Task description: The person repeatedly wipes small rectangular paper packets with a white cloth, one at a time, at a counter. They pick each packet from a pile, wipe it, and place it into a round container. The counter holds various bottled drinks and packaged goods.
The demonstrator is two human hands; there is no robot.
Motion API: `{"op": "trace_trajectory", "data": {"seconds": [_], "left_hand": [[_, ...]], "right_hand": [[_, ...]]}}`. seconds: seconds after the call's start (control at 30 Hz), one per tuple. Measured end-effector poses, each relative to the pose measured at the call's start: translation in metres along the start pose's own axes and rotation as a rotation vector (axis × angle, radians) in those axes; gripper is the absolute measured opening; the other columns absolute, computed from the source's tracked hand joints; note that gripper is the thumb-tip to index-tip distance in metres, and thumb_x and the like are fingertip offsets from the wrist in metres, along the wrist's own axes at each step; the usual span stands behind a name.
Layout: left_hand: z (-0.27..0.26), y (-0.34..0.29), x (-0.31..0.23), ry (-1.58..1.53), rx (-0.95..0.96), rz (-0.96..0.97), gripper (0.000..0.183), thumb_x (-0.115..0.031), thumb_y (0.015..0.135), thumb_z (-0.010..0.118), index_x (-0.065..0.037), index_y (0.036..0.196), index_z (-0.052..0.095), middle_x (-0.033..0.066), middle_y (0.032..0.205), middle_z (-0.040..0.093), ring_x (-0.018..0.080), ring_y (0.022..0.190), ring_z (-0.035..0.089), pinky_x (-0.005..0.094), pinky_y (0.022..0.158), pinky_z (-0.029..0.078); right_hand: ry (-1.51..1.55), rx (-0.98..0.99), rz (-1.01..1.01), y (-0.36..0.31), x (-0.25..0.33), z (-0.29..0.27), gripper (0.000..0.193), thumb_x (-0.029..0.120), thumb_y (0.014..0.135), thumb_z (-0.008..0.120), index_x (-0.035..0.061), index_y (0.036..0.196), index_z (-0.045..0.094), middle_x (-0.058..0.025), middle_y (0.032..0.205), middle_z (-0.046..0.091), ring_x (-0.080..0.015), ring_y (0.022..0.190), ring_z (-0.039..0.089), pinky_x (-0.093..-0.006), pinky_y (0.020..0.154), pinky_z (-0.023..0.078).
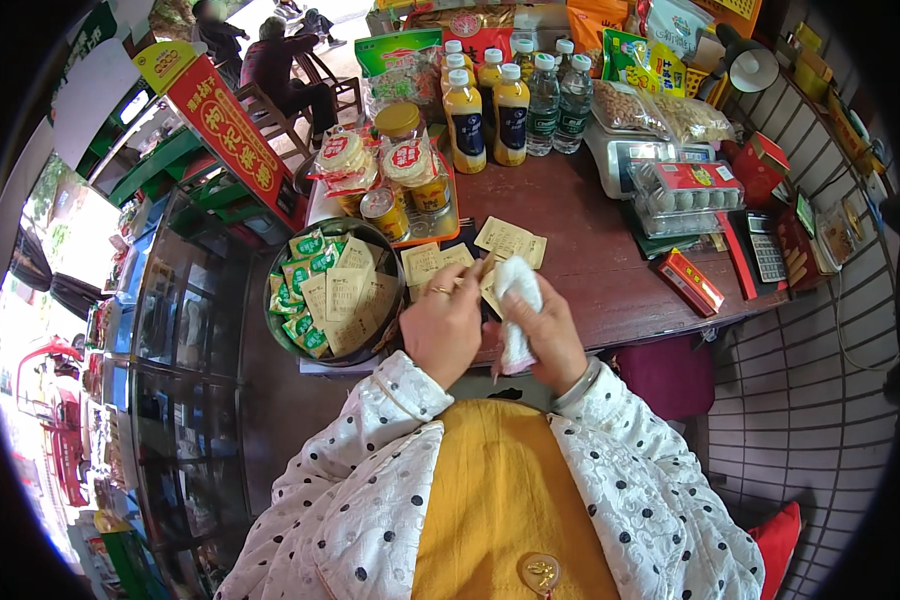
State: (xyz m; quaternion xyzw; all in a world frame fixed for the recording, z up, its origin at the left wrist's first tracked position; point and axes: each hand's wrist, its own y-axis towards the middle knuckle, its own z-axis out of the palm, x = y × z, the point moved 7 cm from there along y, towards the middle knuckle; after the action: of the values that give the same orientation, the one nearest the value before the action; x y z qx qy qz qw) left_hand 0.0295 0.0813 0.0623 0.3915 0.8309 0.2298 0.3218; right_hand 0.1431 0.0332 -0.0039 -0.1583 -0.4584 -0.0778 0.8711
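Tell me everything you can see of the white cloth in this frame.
The white cloth looks like soft fabric, crumpled into a narrow bundle, so its full shape is hidden. The right hand grips it from the right; one end bulges above the thumb, the other shows below. It runs roughly up and down the picture, near the front edge of the dark red table. The left hand is close on its left; whether they touch is unclear.

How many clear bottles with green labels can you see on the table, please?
2: the left clear bottle stands just right of the front yellow bottles, and the right clear bottle is beside it. More could be hidden behind them.
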Motion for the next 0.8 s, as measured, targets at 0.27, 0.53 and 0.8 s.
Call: {"op": "trace_trajectory", "data": {"seconds": [0.27,0.53,0.8], "left_hand": [[0.006,-0.006,-0.019,-0.311,0.337,0.019,0.041,-0.010,0.076,0.065,0.003,0.116,0.060,0.0168,0.123,0.057,0.0361,0.103,0.060,0.0389,0.087,0.049],[0.000,-0.003,0.037,-0.487,0.078,-0.314,0.030,-0.015,0.082,0.071,0.001,0.106,0.064,0.0100,0.093,0.067,0.0156,0.074,0.063,0.0262,0.062,0.051],[0.030,-0.023,0.048,-0.980,0.219,-0.751,0.024,-0.013,0.088,0.067,0.004,0.104,0.067,0.0026,0.079,0.067,0.0038,0.061,0.056,0.0198,0.052,0.046]], "right_hand": [[0.138,-0.044,-0.017,0.009,0.002,-0.011,0.028,0.007,0.085,0.061,-0.0018,0.110,0.054,-0.0105,0.085,0.064,-0.0172,0.060,0.062,-0.0305,0.051,0.053],[0.092,-0.010,0.005,0.007,0.010,-0.014,0.031,0.007,0.082,0.062,-0.0020,0.111,0.055,-0.0082,0.079,0.062,-0.0154,0.055,0.059,-0.0296,0.049,0.052],[0.065,-0.113,-0.068,0.012,0.014,-0.028,0.031,0.021,0.095,0.056,-0.0001,0.118,0.053,-0.0084,0.097,0.063,-0.0150,0.076,0.063,-0.0302,0.055,0.054]]}}
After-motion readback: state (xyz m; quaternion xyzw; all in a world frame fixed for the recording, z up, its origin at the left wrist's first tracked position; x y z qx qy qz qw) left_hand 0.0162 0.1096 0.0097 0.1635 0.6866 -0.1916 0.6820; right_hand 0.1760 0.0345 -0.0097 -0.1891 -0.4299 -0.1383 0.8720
